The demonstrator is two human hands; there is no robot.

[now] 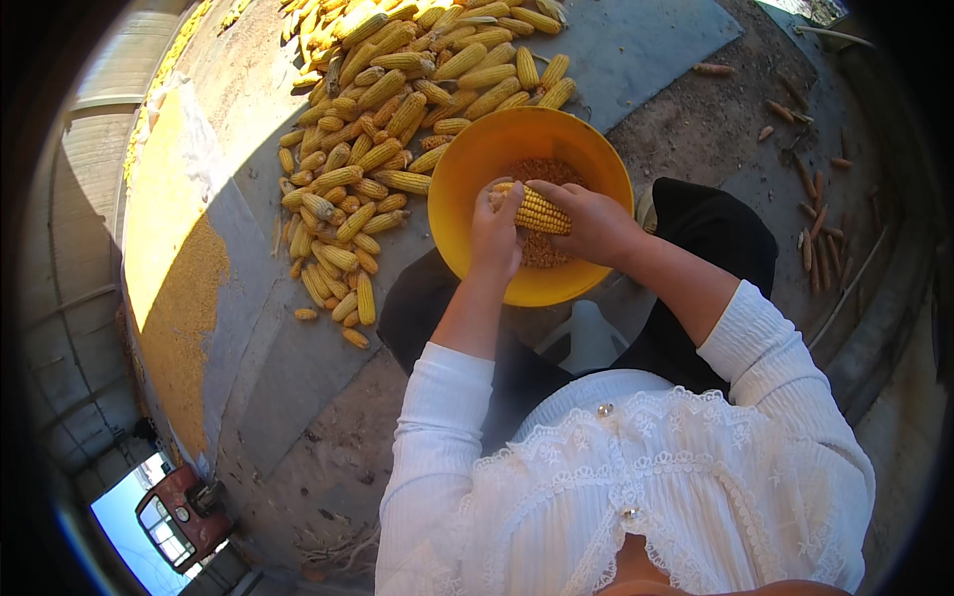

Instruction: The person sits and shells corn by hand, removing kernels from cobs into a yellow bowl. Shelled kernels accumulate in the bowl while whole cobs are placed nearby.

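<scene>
Both my hands grip one yellow corn cob point(542, 211) above a round yellow plastic basin point(456, 246). My left hand point(498, 227) is closed around the cob's left end, with the thumb on top. My right hand point(592, 220) holds the other side, its fingers lying over the kernels. Loose kernels point(544, 252) cover part of the basin's bottom below the hands. The basin sits between my knees.
A large heap of corn cobs point(387, 89) lies beyond and left of the basin. Stripped cobs point(820, 223) are scattered at the right. Loose kernels point(179, 276) spread over a sheet at the left. A red vehicle point(186, 514) stands at the lower left.
</scene>
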